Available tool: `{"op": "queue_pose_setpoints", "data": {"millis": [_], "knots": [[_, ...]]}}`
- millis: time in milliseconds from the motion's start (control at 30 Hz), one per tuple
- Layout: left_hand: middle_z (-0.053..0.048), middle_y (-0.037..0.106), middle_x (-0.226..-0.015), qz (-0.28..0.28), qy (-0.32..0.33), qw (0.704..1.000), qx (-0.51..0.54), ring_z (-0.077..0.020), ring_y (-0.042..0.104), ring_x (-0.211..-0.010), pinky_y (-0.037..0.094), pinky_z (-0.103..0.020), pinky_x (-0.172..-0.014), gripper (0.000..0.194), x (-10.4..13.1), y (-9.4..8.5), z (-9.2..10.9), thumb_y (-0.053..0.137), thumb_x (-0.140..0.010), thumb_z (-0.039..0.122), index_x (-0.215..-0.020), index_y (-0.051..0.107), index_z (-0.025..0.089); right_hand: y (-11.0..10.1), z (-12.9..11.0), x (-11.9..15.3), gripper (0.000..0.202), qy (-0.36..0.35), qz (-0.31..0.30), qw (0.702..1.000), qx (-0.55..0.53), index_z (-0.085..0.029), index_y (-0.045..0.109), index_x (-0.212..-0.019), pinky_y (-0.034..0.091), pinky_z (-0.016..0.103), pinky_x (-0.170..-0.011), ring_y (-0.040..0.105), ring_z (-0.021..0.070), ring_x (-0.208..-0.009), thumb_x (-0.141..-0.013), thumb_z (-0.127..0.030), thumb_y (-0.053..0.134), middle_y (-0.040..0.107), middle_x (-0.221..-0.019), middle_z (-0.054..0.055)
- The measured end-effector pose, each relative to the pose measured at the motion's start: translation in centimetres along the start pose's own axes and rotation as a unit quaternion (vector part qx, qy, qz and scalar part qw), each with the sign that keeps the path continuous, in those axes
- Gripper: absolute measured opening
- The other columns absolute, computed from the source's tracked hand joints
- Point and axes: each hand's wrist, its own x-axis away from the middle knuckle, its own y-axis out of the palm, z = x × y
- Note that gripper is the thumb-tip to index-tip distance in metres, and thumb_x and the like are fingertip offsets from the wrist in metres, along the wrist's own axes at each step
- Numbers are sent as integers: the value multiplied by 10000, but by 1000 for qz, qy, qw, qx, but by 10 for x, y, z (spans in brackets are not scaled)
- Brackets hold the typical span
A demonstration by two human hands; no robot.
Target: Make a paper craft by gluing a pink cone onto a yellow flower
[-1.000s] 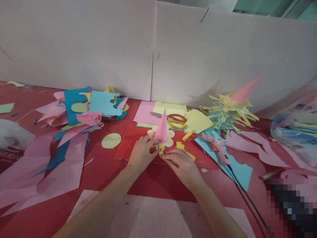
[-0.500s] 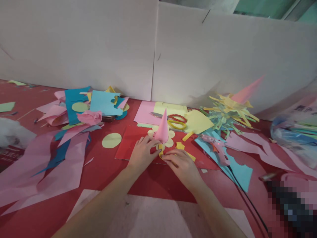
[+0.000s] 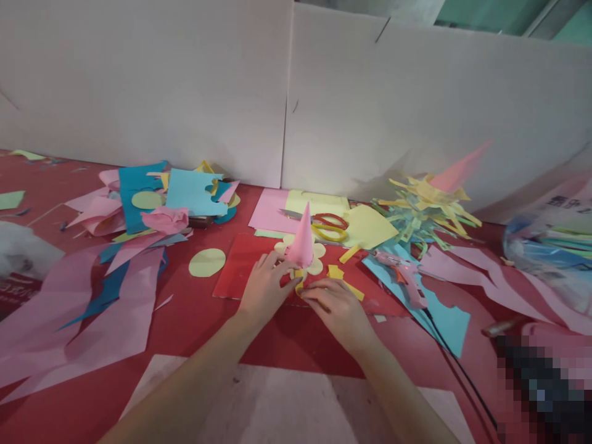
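A pink paper cone (image 3: 302, 242) stands upright on a pale yellow flower-shaped piece (image 3: 315, 266), over a red board (image 3: 240, 262). Just in front of the cone, a small yellow paper strip (image 3: 299, 285) is pinched between the fingertips of both hands. My left hand (image 3: 264, 285) reaches in from the left, its fingers beside the cone's base and its thumb at the strip. My right hand (image 3: 340, 308) has its thumb and index finger closed on the strip's near end. More yellow pieces (image 3: 354, 291) lie beside my right hand.
Behind the cone lie scissors (image 3: 330, 227) on pink and yellow sheets. A pink glue gun (image 3: 404, 277) rests on blue paper (image 3: 451, 320), its cord running toward the front right. Paper scraps (image 3: 115, 296) fill the left; a fringed cone piece (image 3: 430, 203) stands at the back right.
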Motion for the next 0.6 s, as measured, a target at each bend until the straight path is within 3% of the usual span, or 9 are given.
{"op": "queue_pose_setpoints", "data": {"millis": [433, 600], "knots": [[-39, 548, -951, -35, -6, 999, -13, -185, 498, -890, 417, -338, -792, 214, 2, 5, -4, 549, -804, 324, -986, 631, 246, 2, 2, 1, 119, 1, -10, 1000, -7, -205, 636, -844, 445, 298, -770, 584, 138, -808, -833, -151, 531, 661, -828, 20], [-34, 553, -941, -40, -13, 999, -16, -187, 492, -890, 413, -339, -798, 219, 2, 6, -4, 552, -799, 338, -988, 631, 258, -1, -3, -1, 93, 21, -25, 999, -20, -211, 632, -839, 445, 305, -770, 584, 142, -800, -833, -253, 550, 661, -819, 14]]}}
